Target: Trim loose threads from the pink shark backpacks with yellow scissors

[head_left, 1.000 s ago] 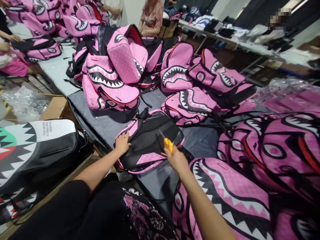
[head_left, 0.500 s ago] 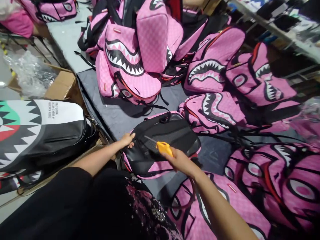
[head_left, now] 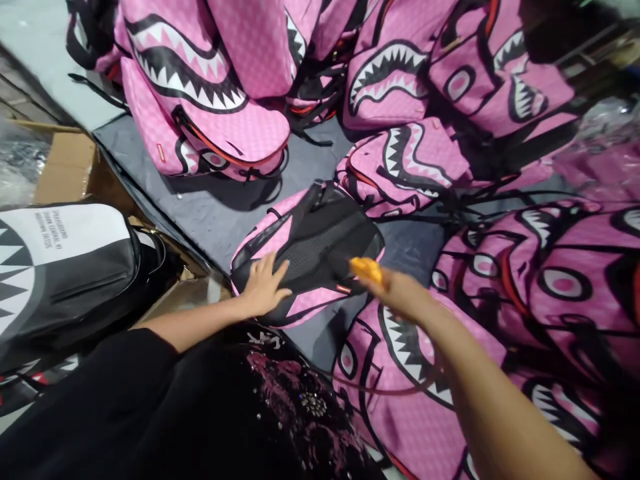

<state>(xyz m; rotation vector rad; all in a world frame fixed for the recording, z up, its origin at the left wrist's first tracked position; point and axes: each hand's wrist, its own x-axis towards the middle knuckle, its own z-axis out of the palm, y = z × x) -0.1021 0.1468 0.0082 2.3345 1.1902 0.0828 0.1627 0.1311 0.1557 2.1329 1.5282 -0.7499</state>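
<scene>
A pink backpack [head_left: 280, 233] lies face down on the grey table [head_left: 215, 213], its black mesh back panel up. My left hand [head_left: 263, 290] rests flat on its near left corner, fingers spread. My right hand [head_left: 400, 293] grips a small tool with a yellow handle [head_left: 367, 269], held over the backpack's right edge. The tool's tip is blurred and cannot be made out.
Several pink shark-mouth backpacks are piled behind [head_left: 200, 87] and to the right [head_left: 550, 280], and one lies under my right forearm [head_left: 415, 387]. A black and white shark bag [head_left: 65, 267] sits at the left beside a cardboard box [head_left: 65, 167].
The view tilted down and closer. My left hand slid from the backpack's edge to lie flat on its corner. My right hand with the yellow tool moved right.
</scene>
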